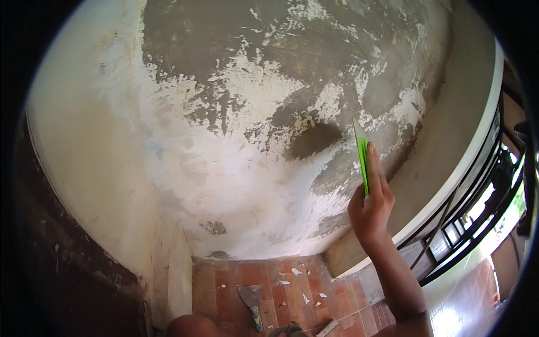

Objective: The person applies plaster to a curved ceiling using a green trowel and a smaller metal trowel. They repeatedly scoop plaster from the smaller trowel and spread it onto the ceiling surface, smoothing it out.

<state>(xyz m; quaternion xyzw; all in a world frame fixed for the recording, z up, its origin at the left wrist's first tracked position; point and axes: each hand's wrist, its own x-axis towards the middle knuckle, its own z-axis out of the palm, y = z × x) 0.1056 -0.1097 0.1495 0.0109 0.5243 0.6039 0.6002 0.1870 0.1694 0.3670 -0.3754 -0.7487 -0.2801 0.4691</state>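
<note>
My right hand (pixel 371 208) is closed around the bright green handle of a scraper (pixel 362 160), with one finger stretched along it. The scraper's thin metal blade points up and is seen nearly edge-on. Its tip is at the patchy wall (pixel 264 163), where white paint is broken up by bare grey plaster. Whether the blade touches the wall, I cannot tell. A second scraper (pixel 254 306), with a wide grey blade and a grey handle with yellow, lies on the floor below. My left hand is out of view.
White paint flakes (pixel 296 272) lie scattered on the reddish tiled floor (pixel 224 275). To the right runs a pale ledge (pixel 432 174) beside a window with dark bars (pixel 483 208). A dark brown panel (pixel 78 264) stands at the left. My knee (pixel 196 326) shows at the lower edge.
</note>
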